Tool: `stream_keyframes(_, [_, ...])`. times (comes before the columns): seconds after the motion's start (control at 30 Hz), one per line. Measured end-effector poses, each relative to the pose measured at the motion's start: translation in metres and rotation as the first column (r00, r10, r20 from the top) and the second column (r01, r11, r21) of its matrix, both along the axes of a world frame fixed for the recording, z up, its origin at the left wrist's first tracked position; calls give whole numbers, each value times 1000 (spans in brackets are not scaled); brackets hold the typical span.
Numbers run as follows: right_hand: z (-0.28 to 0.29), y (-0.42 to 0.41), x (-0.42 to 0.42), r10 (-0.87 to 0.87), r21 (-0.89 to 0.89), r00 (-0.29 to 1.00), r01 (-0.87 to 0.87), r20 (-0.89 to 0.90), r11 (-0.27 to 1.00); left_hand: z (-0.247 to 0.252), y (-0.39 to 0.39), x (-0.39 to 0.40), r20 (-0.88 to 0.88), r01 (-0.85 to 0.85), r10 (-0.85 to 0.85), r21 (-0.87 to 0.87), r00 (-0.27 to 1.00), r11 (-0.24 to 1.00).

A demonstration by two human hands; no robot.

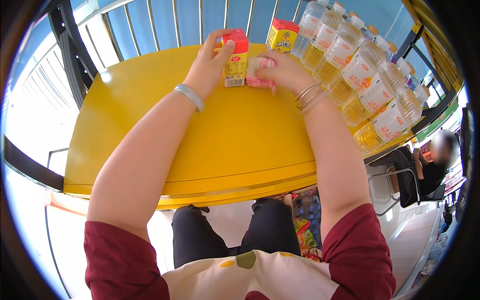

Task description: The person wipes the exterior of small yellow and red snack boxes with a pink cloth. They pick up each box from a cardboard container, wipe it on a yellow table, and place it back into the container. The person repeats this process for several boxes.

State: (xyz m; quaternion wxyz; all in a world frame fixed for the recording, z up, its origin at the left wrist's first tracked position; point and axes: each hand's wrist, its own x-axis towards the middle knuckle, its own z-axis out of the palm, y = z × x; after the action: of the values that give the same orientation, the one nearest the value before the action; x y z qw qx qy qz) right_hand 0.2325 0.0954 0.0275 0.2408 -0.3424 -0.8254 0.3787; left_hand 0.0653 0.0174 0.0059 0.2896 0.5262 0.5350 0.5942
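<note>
My left hand (210,62) grips a red and yellow drink carton (236,63) from its left side and top; the carton stands upright on a yellow shelf (240,135). Against the carton's right side, my right hand (287,71) holds a bunched pink and white cloth (262,73), its pink edge hanging down by the shelf surface. Just behind my right hand stands a second red and yellow carton (284,35), its lower part partly hidden by that hand.
Rows of clear plastic bottles (363,73) with white labels line the right side of the shelf. Metal bars (200,22) run along the back, and a black post (67,48) rises at the left. A seated person (431,172) is at the far right.
</note>
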Motion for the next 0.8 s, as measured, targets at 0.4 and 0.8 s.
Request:
stream_keyframes(0.4, [-9, 15, 0, 21, -156, 911, -93, -412, 983, 3, -1, 1, -358, -273, 282, 75, 890, 959])
stream_keyframes(0.8, [-9, 12, -1, -31, 95, 895, 81, -444, 992, 1, 1, -3, -437, -310, 308, 68, 845, 948])
